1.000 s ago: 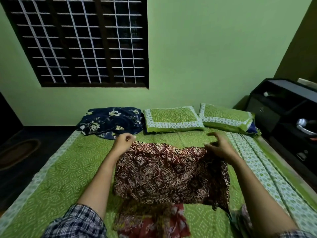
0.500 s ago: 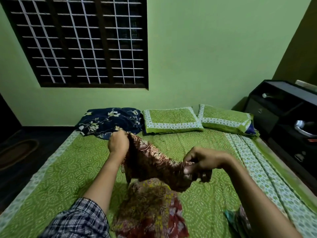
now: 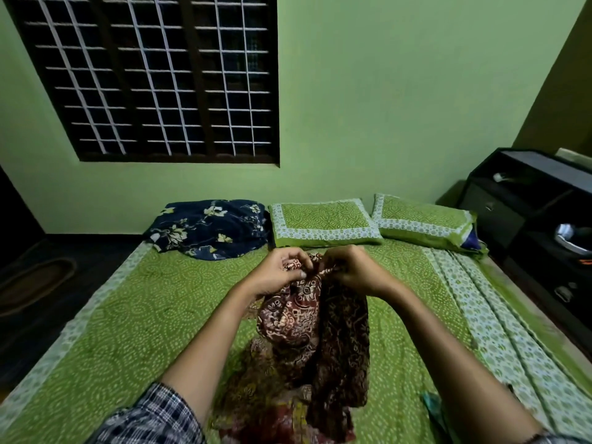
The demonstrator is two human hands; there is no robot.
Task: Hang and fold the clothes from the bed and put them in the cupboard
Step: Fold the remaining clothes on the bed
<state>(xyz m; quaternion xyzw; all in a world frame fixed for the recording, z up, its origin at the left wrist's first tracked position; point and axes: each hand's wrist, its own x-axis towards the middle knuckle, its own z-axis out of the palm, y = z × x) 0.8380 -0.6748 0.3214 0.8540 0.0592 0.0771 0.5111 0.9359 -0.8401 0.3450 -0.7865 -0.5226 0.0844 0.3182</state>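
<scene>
Both hands are raised close together over the middle of the green bed. The left hand and right hand each pinch the top edge of the maroon printed garment. It hangs bunched down onto another patterned cloth on the sheet. The corners might be touching, hard to tell. Green pillows sit by the wall.

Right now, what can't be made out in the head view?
- Left hand and right hand fingertips: buried in the bunched maroon cloth.
- Lower garment: covered by that cloth, cut by bottom edge.
- Teal item: mostly behind right forearm.
- Shelf unit contents: too dark, small; right edge crops it.
</scene>
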